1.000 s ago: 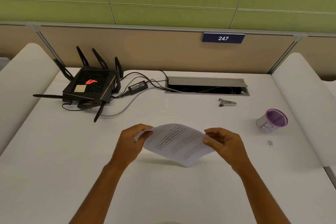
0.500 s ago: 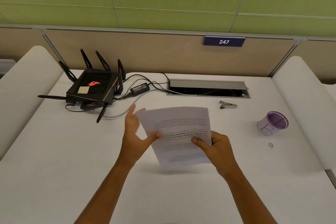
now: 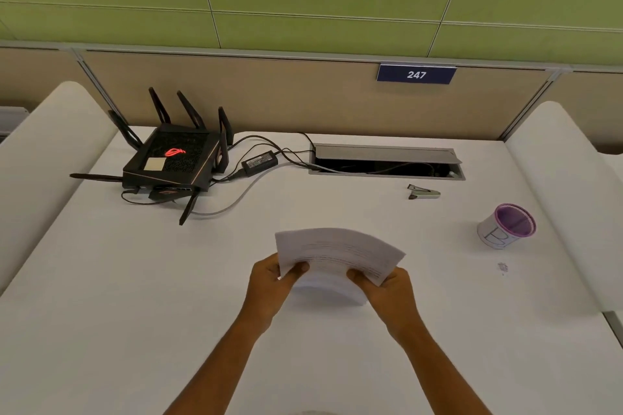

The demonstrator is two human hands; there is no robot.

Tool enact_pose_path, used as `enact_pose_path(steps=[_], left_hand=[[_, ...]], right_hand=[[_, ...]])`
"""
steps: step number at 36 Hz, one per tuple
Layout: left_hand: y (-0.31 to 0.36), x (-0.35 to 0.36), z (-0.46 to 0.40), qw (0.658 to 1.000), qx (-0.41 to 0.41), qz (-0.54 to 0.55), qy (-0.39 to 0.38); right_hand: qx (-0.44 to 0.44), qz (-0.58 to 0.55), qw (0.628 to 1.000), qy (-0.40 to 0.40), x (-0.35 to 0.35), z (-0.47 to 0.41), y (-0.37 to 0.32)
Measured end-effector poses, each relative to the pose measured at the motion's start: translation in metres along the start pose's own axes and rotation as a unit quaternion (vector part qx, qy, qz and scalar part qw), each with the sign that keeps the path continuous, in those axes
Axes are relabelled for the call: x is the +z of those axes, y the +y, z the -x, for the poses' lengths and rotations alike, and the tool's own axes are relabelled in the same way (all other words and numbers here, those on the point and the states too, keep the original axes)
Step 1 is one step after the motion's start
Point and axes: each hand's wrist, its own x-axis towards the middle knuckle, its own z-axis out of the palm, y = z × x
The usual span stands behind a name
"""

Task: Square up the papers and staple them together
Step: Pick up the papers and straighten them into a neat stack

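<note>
I hold a thin stack of printed white papers (image 3: 337, 254) upright over the white desk (image 3: 135, 296), bowed outward, its lower edge down at the desk top. My left hand (image 3: 269, 280) grips the stack's left side, thumb on the front. My right hand (image 3: 387, 290) grips the right side the same way. A small grey stapler (image 3: 423, 192) lies on the desk far behind the papers, to the right, well apart from both hands.
A black router (image 3: 172, 162) with antennas and cables sits at the back left. An open cable hatch (image 3: 387, 163) is at the back middle. A white cup with a purple rim (image 3: 505, 226) stands at the right. Padded white dividers flank the desk.
The papers went from tilted and loosely held to upright and bowed between both hands. My left hand, open half a second ago, now grips the left side. The stack moved lower, toward the desk.
</note>
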Motion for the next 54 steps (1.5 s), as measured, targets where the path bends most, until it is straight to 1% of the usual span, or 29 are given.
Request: enact_pose_path(steps=[7,12,19,23,25,27,30,33,36,39,42,44,46,47,49,54], left_hand=[[0.001,0.0,0.006,0.999,0.035,-0.022,0.001],[-0.007,0.001,0.004,0.999,0.021,-0.039,0.002],[-0.002,0.001,0.002,0.998,0.039,-0.04,-0.002],[-0.009,0.003,-0.001,0.998,0.026,-0.053,-0.01],[-0.008,0.002,-0.002,0.997,0.035,-0.061,-0.009],[-0.004,0.0,-0.004,0.996,0.052,-0.07,-0.018],[0.006,-0.004,-0.008,0.992,0.079,-0.093,-0.037],[0.016,-0.008,-0.014,0.98,0.123,-0.141,-0.067],[0.026,-0.011,-0.019,0.96,0.168,-0.201,-0.103],[0.034,-0.011,-0.025,0.931,0.221,-0.264,-0.118],[0.045,-0.006,-0.025,0.899,0.272,-0.312,-0.143],[0.051,-0.001,-0.022,0.88,0.291,-0.342,-0.153],[0.054,0.001,-0.021,0.868,0.298,-0.365,-0.156],[0.055,0.0,-0.02,0.866,0.296,-0.371,-0.155],[0.055,-0.008,-0.02,0.874,0.273,-0.377,-0.142],[0.031,-0.056,-0.029,0.898,0.132,-0.401,-0.127]], right_hand=[[-0.016,-0.015,1.0,0.022,-0.002,0.004,0.0],[0.009,0.004,1.0,0.01,0.002,0.006,0.007],[-0.014,0.006,1.0,0.014,-0.005,0.006,0.002],[0.006,0.013,1.0,-0.008,-0.003,0.004,0.006],[-0.002,0.011,1.0,0.0,-0.006,0.004,0.003],[-0.017,0.001,1.0,0.025,-0.013,0.002,-0.007],[-0.071,-0.025,0.996,0.039,-0.025,-0.002,-0.028],[-0.145,0.007,0.989,0.027,-0.041,-0.008,-0.049],[-0.197,0.103,0.975,0.016,-0.054,-0.017,-0.063],[-0.218,0.189,0.957,-0.015,-0.061,-0.021,-0.071],[-0.231,0.224,0.944,-0.075,-0.058,-0.021,-0.071],[-0.263,0.238,0.929,-0.105,-0.053,-0.02,-0.067],[-0.279,0.238,0.922,-0.124,-0.049,-0.019,-0.063],[-0.275,0.241,0.922,-0.125,-0.047,-0.018,-0.061],[-0.266,0.246,0.924,-0.121,-0.048,-0.016,-0.058],[-0.221,0.216,0.945,-0.11,-0.061,-0.01,-0.055]])
